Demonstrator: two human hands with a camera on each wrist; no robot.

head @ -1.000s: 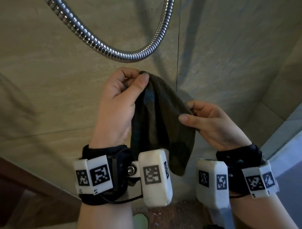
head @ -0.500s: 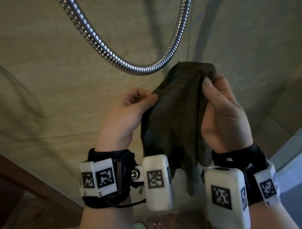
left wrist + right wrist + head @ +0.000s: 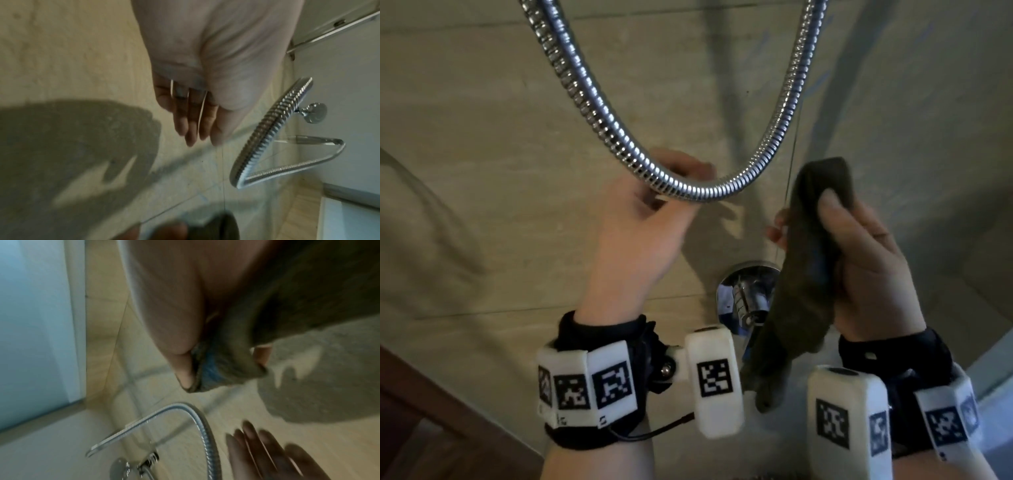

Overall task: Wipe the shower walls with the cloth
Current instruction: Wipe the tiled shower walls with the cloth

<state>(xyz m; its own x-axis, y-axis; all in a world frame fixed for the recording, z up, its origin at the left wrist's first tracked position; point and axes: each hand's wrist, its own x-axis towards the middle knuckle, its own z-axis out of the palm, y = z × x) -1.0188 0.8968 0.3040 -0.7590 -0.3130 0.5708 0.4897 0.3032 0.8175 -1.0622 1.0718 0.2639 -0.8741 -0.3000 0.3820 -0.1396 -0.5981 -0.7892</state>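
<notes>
The dark olive cloth [image 3: 804, 291] hangs folded from my right hand [image 3: 832, 222], pinched between the thumb in front and the fingers behind, its lower end dangling past the wrist. The right wrist view shows the cloth [image 3: 224, 369] bunched at the fingertips, close to the beige tiled wall [image 3: 482, 171]. My left hand [image 3: 654, 209] is empty, fingers straight and reaching toward the wall just behind the lowest bend of the shower hose [image 3: 698, 193]. In the left wrist view its fingers [image 3: 193, 123] lie together above the tile, blurred by motion.
The chrome hose loops down from both upper sides in front of the wall. A chrome valve [image 3: 746, 294] sticks out of the wall below it, partly behind the cloth. A vertical tile joint [image 3: 792, 164] runs above it. A frosted glass panel [image 3: 35, 337] stands to the right.
My left hand has let go of the cloth and moved up and left toward the hose, fingers straightening. The right hand alone keeps the cloth. The view has tilted, showing the valve.
</notes>
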